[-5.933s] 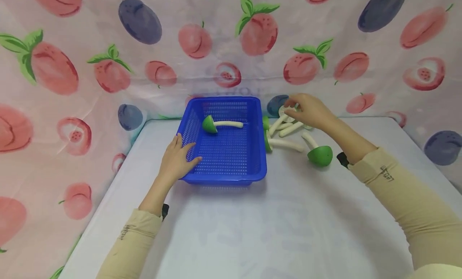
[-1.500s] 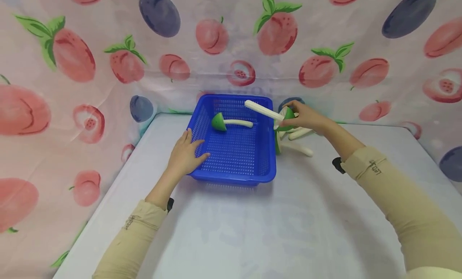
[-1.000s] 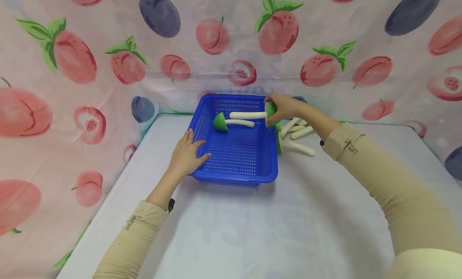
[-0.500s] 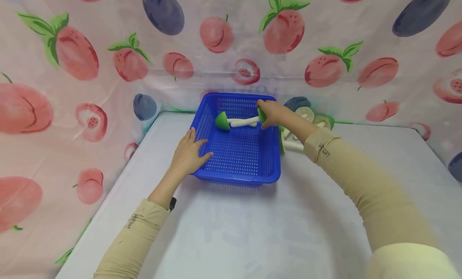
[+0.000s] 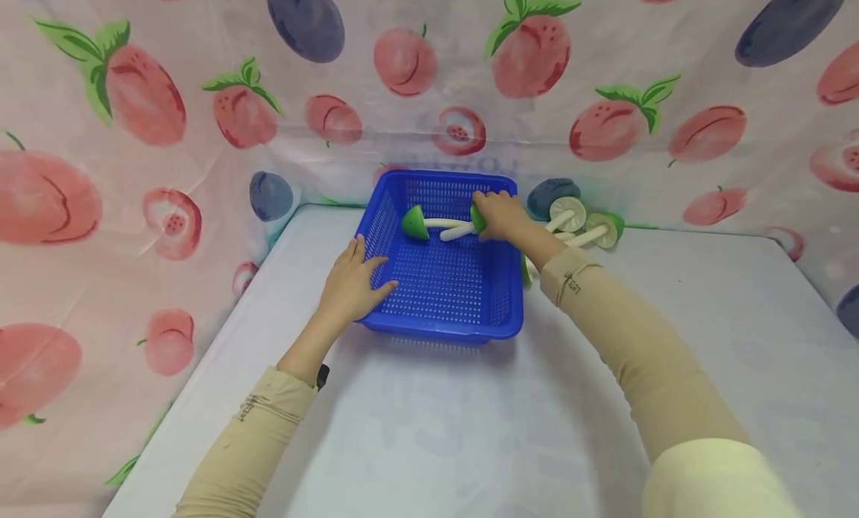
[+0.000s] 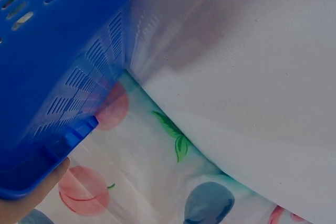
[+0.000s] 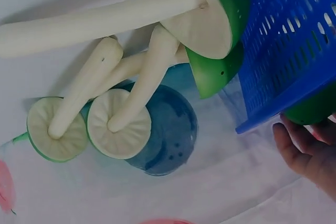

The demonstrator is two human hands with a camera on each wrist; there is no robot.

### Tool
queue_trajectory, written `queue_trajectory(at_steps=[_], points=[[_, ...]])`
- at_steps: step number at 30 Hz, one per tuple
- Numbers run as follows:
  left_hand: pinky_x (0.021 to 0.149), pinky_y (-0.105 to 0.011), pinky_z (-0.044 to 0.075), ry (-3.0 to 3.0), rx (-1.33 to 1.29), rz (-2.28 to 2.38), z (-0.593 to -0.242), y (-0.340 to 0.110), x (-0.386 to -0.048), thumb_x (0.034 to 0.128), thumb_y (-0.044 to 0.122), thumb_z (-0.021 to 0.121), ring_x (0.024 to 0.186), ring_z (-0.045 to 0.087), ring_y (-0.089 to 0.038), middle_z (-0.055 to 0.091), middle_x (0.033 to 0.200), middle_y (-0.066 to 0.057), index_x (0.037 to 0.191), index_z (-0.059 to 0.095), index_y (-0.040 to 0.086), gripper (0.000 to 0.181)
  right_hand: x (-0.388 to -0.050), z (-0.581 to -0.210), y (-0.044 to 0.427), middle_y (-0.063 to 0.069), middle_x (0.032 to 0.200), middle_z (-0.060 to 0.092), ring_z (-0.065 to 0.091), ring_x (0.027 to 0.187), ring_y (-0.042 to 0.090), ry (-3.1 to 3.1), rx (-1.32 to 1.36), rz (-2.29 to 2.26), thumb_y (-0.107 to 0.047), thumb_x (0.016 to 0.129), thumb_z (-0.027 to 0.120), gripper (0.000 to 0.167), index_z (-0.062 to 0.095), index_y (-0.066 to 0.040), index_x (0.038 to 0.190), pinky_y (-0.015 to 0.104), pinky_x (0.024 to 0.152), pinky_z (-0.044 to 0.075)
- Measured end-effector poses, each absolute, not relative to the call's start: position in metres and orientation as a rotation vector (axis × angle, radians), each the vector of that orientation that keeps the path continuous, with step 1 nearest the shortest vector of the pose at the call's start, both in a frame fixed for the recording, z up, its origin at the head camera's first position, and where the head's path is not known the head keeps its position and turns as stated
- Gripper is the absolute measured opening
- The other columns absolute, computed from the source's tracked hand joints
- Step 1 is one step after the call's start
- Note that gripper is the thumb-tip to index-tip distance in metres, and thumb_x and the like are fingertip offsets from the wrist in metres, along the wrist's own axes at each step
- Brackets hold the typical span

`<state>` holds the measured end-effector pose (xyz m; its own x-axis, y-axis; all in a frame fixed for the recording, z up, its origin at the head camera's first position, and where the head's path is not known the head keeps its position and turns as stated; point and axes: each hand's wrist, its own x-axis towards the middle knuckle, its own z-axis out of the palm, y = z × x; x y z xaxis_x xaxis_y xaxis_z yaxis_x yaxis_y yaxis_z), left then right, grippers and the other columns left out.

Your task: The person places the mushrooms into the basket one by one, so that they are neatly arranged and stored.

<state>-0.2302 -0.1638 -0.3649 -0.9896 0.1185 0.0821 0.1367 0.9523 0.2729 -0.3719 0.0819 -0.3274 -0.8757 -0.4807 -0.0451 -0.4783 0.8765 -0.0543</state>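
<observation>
My left hand (image 5: pixel 350 283) rests across the left rim of a blue perforated plastic basket (image 5: pixel 436 328), its thumb and forefinger spread over the inside. Inside the basket, my right hand (image 5: pixel 503 218) holds a toy mushroom by its green cap (image 5: pixel 479 218), low near the right wall. The held mushroom's pale stem points left and crosses the stem of another green-capped toy mushroom (image 5: pixel 415 223) in the basket. In the right wrist view, part of a green cap (image 7: pixel 310 109) shows by the fingers, behind the basket's rim.
Several more toy mushrooms lie in a heap against the basket's right side, among them one with its pale underside up (image 7: pixel 119 124) and a large one (image 7: pixel 210 14) touching the wall. The fruit-print cloth (image 5: pixel 436 71) rises behind the white table (image 5: pixel 416 428).
My right hand has taken a mushroom from the heap, carried it left over the rim and lowered it into the basket beside the other. My left hand has stayed on the rim.
</observation>
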Motion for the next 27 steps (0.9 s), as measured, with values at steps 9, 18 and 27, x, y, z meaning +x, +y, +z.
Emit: queue_trajectory(at_steps=[9, 18, 27], points=[[0.118, -0.051, 0.014, -3.034, -0.209, -0.444, -0.366, -0.165, -0.23, 0.0904, 0.042, 0.057, 0.145, 0.01, -0.04, 0.014, 0.152, -0.03, 0.135, 0.052, 0.006, 0.057, -0.38, -0.326, 0.085, 0.025, 0.118, 0.058, 0.052, 0.11, 0.043, 2.973, -0.774, -0.166, -0.019, 0.075, 0.077, 0.065, 0.044, 0.003, 0.126, 0.054, 0.093, 0.046], [0.118, -0.051, 0.015, -3.022, -0.201, -0.452, -0.366, -0.167, -0.231, 0.0901, 0.041, 0.058, 0.144, 0.012, -0.04, 0.016, 0.152, -0.03, 0.134, 0.052, 0.006, 0.057, -0.381, -0.327, 0.08, 0.024, 0.112, 0.059, 0.055, 0.105, 0.04, 2.943, -0.803, -0.251, -0.019, 0.076, 0.077, 0.062, 0.044, 0.004, 0.123, 0.049, 0.091, 0.046], [0.118, -0.051, 0.014, -3.028, -0.201, -0.45, -0.369, -0.166, -0.233, 0.0906, 0.043, 0.057, 0.145, 0.011, -0.039, 0.015, 0.153, -0.029, 0.135, 0.051, 0.006, 0.058, -0.384, -0.341, 0.074, 0.025, 0.11, 0.059, 0.056, 0.104, 0.042, 2.941, -0.784, -0.213, -0.017, 0.075, 0.078, 0.06, 0.044, 0.004, 0.119, 0.05, 0.093, 0.046]])
